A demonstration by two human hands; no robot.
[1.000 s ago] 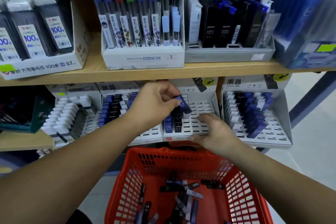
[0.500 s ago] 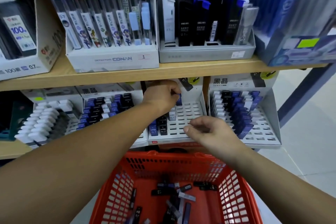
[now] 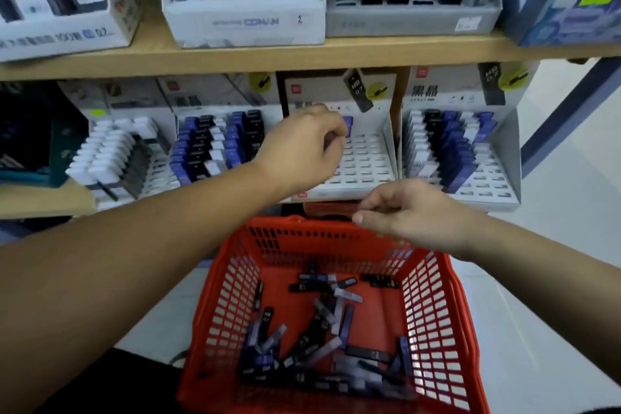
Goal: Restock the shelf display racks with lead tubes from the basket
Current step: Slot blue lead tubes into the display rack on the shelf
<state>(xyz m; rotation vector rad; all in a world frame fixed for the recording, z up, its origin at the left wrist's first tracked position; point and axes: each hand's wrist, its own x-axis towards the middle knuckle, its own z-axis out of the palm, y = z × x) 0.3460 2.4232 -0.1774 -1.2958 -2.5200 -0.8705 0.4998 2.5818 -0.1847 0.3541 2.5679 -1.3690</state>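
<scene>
- While the left hand (image 3: 302,148) curls against a blue lead tube (image 3: 348,124) at the back of the centre-frame rack (image 3: 366,175), can't tell if it's pinching; slotting looks underway.
- Right hand (image 3: 413,212) is loosely curled, empty, over the basket (image 3: 235,279) at lower centre; the next grab's probably from there.
- Plenty of bare slots, but the shelf board (image 3: 302,57) overhangs tight.

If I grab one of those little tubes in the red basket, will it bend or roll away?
Probably stiff: the tubes in the basket all lie straight. Likely light, being small and thin. They look flat-sided, so they would probably slide rather than roll.
</scene>
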